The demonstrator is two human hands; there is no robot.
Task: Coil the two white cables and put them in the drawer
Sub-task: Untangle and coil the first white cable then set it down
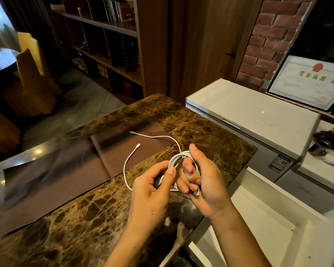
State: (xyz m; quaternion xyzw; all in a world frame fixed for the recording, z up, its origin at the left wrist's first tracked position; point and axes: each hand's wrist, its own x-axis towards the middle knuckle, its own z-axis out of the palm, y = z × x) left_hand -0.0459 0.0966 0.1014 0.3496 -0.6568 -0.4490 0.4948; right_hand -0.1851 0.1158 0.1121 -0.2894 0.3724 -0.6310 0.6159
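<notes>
Above the marble counter (85, 224) both hands grip a small coil of white cable (178, 158). My right hand (204, 182) has its fingers through the loops, thumb up, a white plug near its little finger. My left hand (152, 189) pinches the coil's left side. A loose white tail (126, 166) curves from the hands to a plug lying on the counter. A thinner white cable (154, 136) runs from the hands over the brown mat (66, 170) to its far plug. An open white drawer (258, 218) sits below right of my hands.
A white chest freezer (249, 112) stands to the right past the counter, with a framed certificate (307, 81) on the ledge behind it. A brick wall and wooden bookshelves (104, 45) lie beyond. Yellow chairs (31, 74) and a dark table stand far left.
</notes>
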